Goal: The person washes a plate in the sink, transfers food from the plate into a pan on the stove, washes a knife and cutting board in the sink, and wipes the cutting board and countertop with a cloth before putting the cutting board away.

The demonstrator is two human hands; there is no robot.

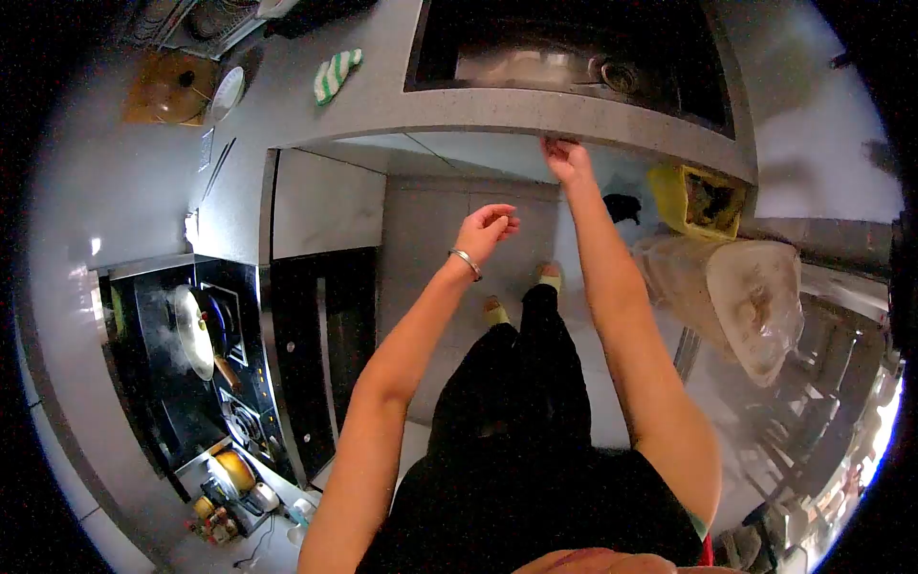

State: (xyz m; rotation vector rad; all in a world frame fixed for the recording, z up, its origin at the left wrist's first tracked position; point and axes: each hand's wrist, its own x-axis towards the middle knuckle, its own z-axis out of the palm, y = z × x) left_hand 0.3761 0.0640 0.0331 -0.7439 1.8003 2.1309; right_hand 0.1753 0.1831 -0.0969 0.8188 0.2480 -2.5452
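Note:
My right hand (567, 161) is at the top edge of a white cabinet door (478, 158), just under the counter's front edge. Its fingers are bent over that edge, and the fingertips are partly hidden. Lower and to the left, my left hand (488, 230) hangs in the air above the floor with loosely curled fingers and nothing in them. A bracelet (466, 265) circles the left wrist. Above the door, a dark sink (526, 67) is set into the grey counter (382, 113).
A steaming pan (194, 333) sits on the gas stove at left. A green-and-white striped cloth (338, 76) lies on the counter, with a white bowl (229, 93) further left. To my right stand a yellow bin (681, 199) and a plastic-lined bin (684, 277).

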